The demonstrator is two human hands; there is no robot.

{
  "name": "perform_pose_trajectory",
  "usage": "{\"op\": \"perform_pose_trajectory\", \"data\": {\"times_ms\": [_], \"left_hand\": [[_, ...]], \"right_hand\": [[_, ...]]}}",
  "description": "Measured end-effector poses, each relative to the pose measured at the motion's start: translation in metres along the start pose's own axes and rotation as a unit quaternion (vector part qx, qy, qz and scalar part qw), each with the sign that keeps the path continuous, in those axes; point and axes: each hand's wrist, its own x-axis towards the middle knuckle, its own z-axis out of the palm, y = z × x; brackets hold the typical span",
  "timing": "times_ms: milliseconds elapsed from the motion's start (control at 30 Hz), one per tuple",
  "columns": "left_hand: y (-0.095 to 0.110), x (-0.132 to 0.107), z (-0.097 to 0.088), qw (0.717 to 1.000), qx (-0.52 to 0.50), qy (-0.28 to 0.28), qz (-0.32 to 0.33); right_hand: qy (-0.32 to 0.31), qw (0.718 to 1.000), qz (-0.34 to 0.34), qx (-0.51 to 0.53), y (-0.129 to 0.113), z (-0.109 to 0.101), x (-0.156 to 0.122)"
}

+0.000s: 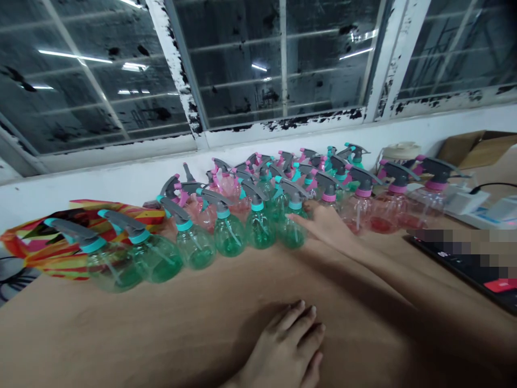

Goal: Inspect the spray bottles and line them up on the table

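Observation:
My right hand (326,225) reaches in from the right and grips a green spray bottle (293,233) at its right side. The thumb lies across the front of the bottle, and the other fingers are partly hidden behind it. This bottle has a turquoise collar and a grey trigger head, stands upright, and holds some liquid. Several like it, among them another green spray bottle (261,229), form a row to its left. Just right of my hand stands a pink spray bottle (358,213). My left hand (278,350) rests palm down on the table, fingers stretched out, holding nothing.
More pink and green bottles crowd behind the front row, against the white wall (100,180). A red-yellow patterned bag (48,258) lies at left on the wooden table (161,328). Rightward are a dark flat device (448,258), white chargers (468,200) and a cardboard box (476,148).

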Motion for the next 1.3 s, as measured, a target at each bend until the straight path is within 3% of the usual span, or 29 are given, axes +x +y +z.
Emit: {"op": "perform_pose_trajectory", "data": {"times_ms": [233, 333, 533, 767, 900, 1000, 1200, 1300], "left_hand": [[0.000, 0.001, 0.000, 1.000, -0.006, 0.011, -0.002], [0.001, 0.001, -0.001, 1.000, -0.005, 0.012, -0.001], [0.003, 0.002, -0.004, 1.000, -0.010, 0.026, -0.009], [0.005, 0.004, -0.008, 0.994, -0.071, 0.057, -0.066], [-0.002, 0.003, -0.004, 0.986, -0.060, 0.083, -0.130], [-0.012, 0.003, 0.000, 0.984, -0.001, 0.066, -0.168], [-0.023, 0.004, 0.001, 0.988, 0.061, 0.012, -0.140], [-0.023, 0.004, 0.002, 0.988, 0.069, 0.004, -0.138]], "right_hand": [[-0.010, 0.994, 0.008, -0.105, 0.001, -0.042, -0.053], [-0.025, 0.999, -0.008, -0.029, 0.011, -0.051, -0.059], [-0.083, 0.975, -0.003, 0.208, 0.013, -0.043, -0.038], [-0.024, 0.921, -0.025, 0.388, -0.004, -0.020, -0.028], [-0.025, 0.920, -0.071, 0.385, 0.000, -0.021, -0.034], [-0.040, 0.921, -0.081, 0.378, 0.007, -0.029, -0.039], [-0.085, 0.884, -0.068, 0.454, 0.013, -0.037, -0.041], [-0.081, 0.890, -0.057, 0.445, 0.014, -0.036, -0.039]]}}
